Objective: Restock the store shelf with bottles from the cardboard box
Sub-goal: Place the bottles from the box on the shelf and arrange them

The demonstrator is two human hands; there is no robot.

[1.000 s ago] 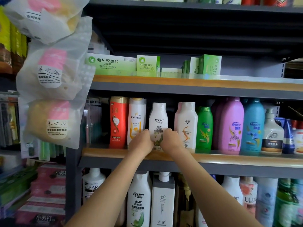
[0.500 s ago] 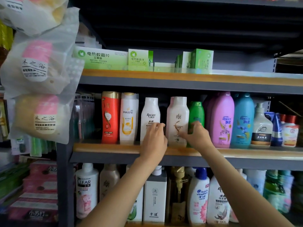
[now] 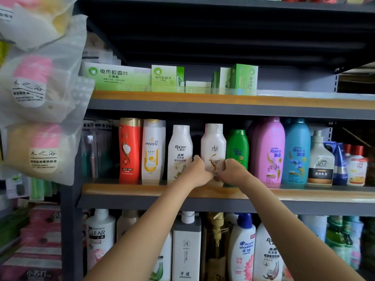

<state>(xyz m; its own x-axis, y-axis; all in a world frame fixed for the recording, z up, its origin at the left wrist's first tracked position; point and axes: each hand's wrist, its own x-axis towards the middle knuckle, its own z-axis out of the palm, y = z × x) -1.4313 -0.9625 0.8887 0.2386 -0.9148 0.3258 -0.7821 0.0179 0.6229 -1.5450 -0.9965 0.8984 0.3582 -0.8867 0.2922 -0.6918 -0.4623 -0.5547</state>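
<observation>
Green boxes (image 3: 119,77) lined along the upper board at twelve o'clock. Frosted bags with pink labels (image 3: 38,86) hanging at nine o'clock. Stacked pink packs (image 3: 40,240) at seven o'clock. Clear hanging packets (image 3: 97,147) just inside the frame's left post.

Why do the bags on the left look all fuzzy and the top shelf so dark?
Head view: the hanging bags sit close to the wide lens at the frame edge, so they blur and stretch; the top shelf lies in shadow; the pale bottle between the hands stays fairly sharp.
</observation>
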